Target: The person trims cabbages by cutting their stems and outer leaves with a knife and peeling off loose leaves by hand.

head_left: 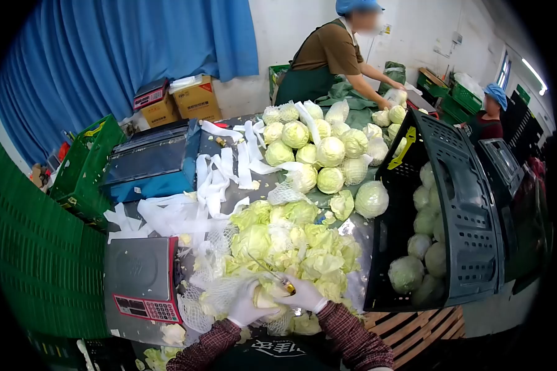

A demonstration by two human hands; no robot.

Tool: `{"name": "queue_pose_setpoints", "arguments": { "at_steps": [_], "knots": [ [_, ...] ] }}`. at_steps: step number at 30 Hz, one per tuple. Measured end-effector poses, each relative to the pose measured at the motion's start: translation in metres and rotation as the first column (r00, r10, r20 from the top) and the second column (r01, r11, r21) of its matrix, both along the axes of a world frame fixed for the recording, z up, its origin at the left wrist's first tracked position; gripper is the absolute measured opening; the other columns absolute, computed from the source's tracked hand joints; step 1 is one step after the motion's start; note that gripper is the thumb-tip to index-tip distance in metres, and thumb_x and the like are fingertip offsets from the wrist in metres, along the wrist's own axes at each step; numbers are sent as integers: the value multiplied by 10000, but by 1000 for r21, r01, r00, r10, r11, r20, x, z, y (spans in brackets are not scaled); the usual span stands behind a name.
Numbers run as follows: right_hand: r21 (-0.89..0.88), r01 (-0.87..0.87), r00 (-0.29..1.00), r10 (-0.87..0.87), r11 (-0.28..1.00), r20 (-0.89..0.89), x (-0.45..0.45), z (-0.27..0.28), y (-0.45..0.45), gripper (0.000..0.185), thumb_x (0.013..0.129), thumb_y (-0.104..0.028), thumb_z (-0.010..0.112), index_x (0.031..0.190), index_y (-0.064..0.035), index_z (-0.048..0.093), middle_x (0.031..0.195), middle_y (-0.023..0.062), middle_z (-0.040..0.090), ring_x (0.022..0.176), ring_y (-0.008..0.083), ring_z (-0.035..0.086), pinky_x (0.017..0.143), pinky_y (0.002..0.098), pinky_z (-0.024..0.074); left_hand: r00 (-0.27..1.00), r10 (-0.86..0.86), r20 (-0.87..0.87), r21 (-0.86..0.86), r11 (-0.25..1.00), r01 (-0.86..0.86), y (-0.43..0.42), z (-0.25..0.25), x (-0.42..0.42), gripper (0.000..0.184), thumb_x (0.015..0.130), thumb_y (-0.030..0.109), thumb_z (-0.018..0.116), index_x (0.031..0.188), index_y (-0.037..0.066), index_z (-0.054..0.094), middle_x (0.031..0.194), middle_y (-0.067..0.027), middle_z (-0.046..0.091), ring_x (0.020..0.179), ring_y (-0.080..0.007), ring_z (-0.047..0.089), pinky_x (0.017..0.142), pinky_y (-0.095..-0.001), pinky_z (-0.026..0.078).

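Cabbage point(266, 298) sits low between two white-gloved hands at the table's near edge, and I see it partly hidden by them. The left hand point(249, 304) curls its fingers about the left side of it. The right hand point(304, 293) has its fingers closed round the yellow handle of a knife point(287, 285), the blade angling up and away over a heap of loose leaves point(319, 250) in the middle of the table point(136, 329). White foam netting point(195, 312) lies left of the hands, just beside a red-edged scale point(136, 272) at the near left corner. Beyond that, white strips point(213, 188) spread toward the far left corner. Whole heads point(331, 151) are piled by the far edge, where a co-worker point(325, 52) leans in. Along the right edge, a dark crate point(470, 210) holds more heads.
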State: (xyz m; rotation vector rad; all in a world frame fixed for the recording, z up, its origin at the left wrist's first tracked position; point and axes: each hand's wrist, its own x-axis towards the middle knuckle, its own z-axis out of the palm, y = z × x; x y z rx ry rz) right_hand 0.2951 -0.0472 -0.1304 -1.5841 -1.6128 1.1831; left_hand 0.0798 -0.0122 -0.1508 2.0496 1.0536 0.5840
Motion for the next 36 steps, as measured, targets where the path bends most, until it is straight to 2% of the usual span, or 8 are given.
{"name": "queue_pose_setpoints", "arguments": {
  "at_steps": [13, 16, 20, 24, 29, 32, 35, 36],
  "knots": [
    [-36, 369, 890, -342, 929, 302, 39, -45, 23, 546, 731, -105, 700, 1235, -102, 491, 1042, 157, 618, 896, 339, 627, 735, 364, 517, 983, -157, -100, -56, 987, 152, -27, 14, -37, 1063, 607, 476, 826, 1395, -31, 325, 1425, -298, 308, 1336, -401, 324, 1092, -425, 300],
    [485, 212, 614, -502, 848, 609, 23, -8, 4, 667, 701, -203, 753, 1291, -105, 459, 1273, 151, 486, 844, 312, 635, 694, 387, 528, 975, -100, -198, -94, 992, 83, -47, 15, -50, 1134, 592, 508, 826, 1417, -40, 273, 1429, -317, 276, 1336, -433, 300, 1091, -434, 297],
    [222, 148, 954, -199, 964, 224, -36, 30, -36, 575, 757, -353, 719, 1234, -106, 515, 1162, 158, 550, 826, 305, 634, 664, 378, 514, 954, 22, -298, 27, 1000, -15, -69, -2, -33, 1217, 568, 533, 833, 1427, -62, 209, 1436, -329, 233, 1328, -465, 282, 1084, -458, 300],
    [240, -2, 955, -70, 971, 288, -51, -44, -18, 452, 776, -407, 700, 1090, -96, 603, 1043, 144, 605, 804, 286, 637, 644, 372, 503, 984, 34, -173, -38, 998, -41, -71, -17, -34, 1235, 564, 511, 847, 1434, -59, 181, 1430, -325, 238, 1331, -455, 281, 1071, -469, 313],
    [131, 246, 848, -279, 960, 450, -12, -62, 19, 348, 804, -357, 686, 994, -70, 638, 935, 115, 618, 793, 249, 630, 667, 347, 493, 980, 159, 116, -347, 931, -110, -43, 8, -41, 1084, 683, 415, 811, 1452, -20, 184, 1359, -259, 408, 1272, -337, 429, 1050, -447, 373],
    [296, 404, 881, -455, 865, 128, -16, -22, -3, 379, 791, -365, 704, 1056, -104, 637, 1019, 129, 623, 818, 248, 628, 711, 307, 504, 683, 650, 333, -930, 347, 123, -34, 2, -43, 698, 956, 450, 475, 1463, 54, 203, 1395, -165, 420, 1259, -315, 456, 1050, -460, 396],
    [245, 326, 937, -277, 913, -214, -31, 7, -18, 555, 755, -406, 746, 1189, -95, 592, 1096, 151, 620, 884, 250, 636, 787, 296, 503, 552, 756, 353, -931, 222, 291, -35, 36, -19, 719, 958, 561, 360, 1466, 78, 201, 1438, -157, 370, 1272, -319, 444, 1048, -477, 399],
    [355, 210, 978, -201, 911, -65, -33, -7, -17, 723, 715, -457, 771, 1290, -93, 527, 1166, 173, 605, 994, 257, 624, 866, 303, 485, 580, 742, 337, -932, 177, 316, -33, 29, -20, 729, 952, 592, 322, 1464, 85, 209, 1462, -168, 330, 1269, -331, 447, 1030, -492, 416]
  ]
}}
